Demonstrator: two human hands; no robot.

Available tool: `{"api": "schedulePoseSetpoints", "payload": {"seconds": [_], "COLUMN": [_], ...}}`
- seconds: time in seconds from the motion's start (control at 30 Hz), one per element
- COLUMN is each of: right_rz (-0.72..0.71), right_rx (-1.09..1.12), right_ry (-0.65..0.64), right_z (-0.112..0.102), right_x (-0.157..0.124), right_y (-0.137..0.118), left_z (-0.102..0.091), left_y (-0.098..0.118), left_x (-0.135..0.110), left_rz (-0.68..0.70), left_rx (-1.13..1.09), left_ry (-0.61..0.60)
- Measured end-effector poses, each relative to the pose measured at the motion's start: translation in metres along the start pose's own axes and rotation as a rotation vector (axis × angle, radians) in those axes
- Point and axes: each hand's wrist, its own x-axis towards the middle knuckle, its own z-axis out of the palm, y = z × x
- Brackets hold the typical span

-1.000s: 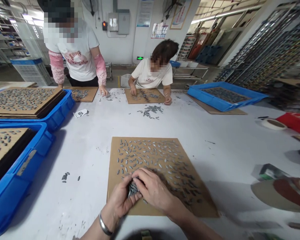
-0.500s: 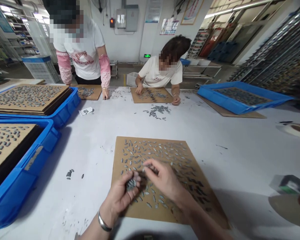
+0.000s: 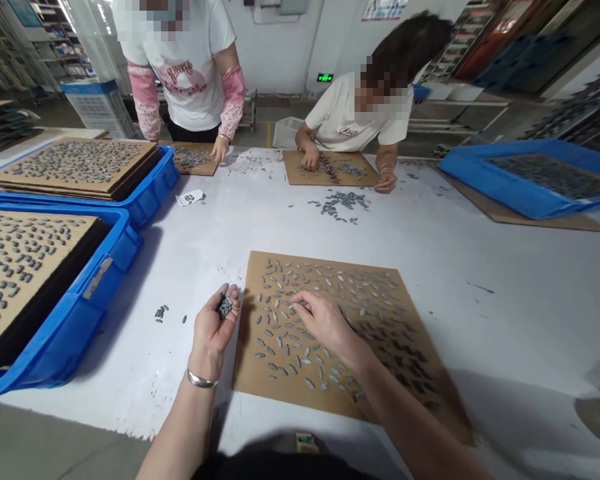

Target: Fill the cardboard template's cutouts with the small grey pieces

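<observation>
Cupped palm up just off the left edge of a brown board point(image 3: 300, 399), my left hand point(image 3: 215, 327) holds a small heap of grey leaf-shaped pieces point(image 3: 225, 306). Over the board's upper left part is my right hand point(image 3: 330, 327), thumb and fingertips pinched together on one small grey piece point(image 3: 293, 305) at the board's surface. Many similar grey pieces lie spread over the board in loose rows. My right forearm hides some of those on the right side.
Blue trays point(image 3: 115, 267) with stacked boards of grey pieces stand at left. Another blue tray point(image 3: 525, 200) sits at the far right. Two co-workers point(image 3: 185, 87) are across the white table point(image 3: 205, 233), one with a hand on a board point(image 3: 300, 177). Loose pieces point(image 3: 345, 203) lie mid-table.
My left hand has moved left, away from my right hand and off the board. My right hand has come down to the board with its fingertips pinched. The view has tilted downward.
</observation>
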Motion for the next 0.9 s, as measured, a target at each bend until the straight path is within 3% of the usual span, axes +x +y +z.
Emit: {"api": "schedulePoseSetpoints", "payload": {"seconds": [0.17,0.43,0.63,0.9], "right_rz": [0.020,-0.026,-0.029,0.016], "right_rx": [-0.093,-0.240,-0.249,-0.363], "right_ry": [-0.057,0.023,0.058,0.027], "right_z": [0.009,0.024,0.036,0.029], "right_x": [0.012,0.008,0.005,0.002], "right_y": [0.001,0.012,0.014,0.009], "left_z": [-0.002,-0.009,-0.009,-0.007], "left_y": [-0.003,-0.009,-0.011,-0.014], "left_x": [0.002,0.006,0.007,0.006], "left_rz": [-0.034,-0.003,-0.026,-0.034], "left_rx": [0.024,0.138,0.122,0.126], "left_ry": [-0.078,-0.138,-0.109,-0.137]}}
